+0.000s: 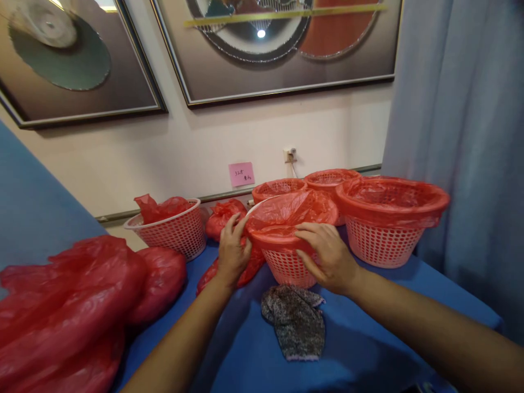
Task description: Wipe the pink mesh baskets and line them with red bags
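A pink perforated plastic basket (286, 267) stands before me on the blue-covered table, lined with a red plastic bag (292, 210) folded over most of its rim. A bit of pale rim shows bare at the back left. My left hand (234, 248) is at the left side of the rim, fingers closed on the bag's edge. On the front right, my right hand (326, 256) grips the folded bag over the rim, with the thumb low against the basket's outside. A dark speckled knit glove (295, 322) lies just in front of the basket.
Bag-lined baskets stand at right (385, 240) and behind. A white-rimmed basket (172, 234) holding red plastic is at back left. Filled red bags (77, 295) crowd the left; another red bag (225, 215) lies behind my left hand. A blue curtain (462, 136) hangs right.
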Action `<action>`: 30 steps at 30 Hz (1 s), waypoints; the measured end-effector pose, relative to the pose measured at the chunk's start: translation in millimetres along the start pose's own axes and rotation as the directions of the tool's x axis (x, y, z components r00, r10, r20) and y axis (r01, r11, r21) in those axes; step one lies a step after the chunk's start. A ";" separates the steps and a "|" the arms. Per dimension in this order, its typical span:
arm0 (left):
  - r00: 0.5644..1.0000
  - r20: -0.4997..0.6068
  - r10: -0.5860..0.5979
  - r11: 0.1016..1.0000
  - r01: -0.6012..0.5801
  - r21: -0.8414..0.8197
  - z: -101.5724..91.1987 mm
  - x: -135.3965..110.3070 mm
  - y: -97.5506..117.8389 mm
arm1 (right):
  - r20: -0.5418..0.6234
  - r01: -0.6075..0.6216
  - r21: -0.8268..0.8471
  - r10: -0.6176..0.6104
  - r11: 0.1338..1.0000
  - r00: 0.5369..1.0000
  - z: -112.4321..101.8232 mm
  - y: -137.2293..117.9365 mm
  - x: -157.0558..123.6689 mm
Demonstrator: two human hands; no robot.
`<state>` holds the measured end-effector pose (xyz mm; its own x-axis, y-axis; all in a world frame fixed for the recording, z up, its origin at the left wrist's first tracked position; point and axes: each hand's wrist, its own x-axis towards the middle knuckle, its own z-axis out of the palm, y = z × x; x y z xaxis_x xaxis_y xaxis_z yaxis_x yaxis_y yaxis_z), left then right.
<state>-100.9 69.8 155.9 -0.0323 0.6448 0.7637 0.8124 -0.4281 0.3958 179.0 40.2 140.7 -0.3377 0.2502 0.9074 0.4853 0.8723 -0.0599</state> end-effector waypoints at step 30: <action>0.940 0.133 -0.314 0.949 0.313 0.028 -27.2 38.0 76.0 | 0.253 -0.062 -0.312 0.146 0.948 0.956 44.5 -21.4 27.8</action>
<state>-56.3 44.5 228.9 -0.2082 0.8246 0.5260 0.7775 -0.1868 0.6005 123.3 47.3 148.7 -0.4564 0.4726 0.7539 0.7328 0.6802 0.0172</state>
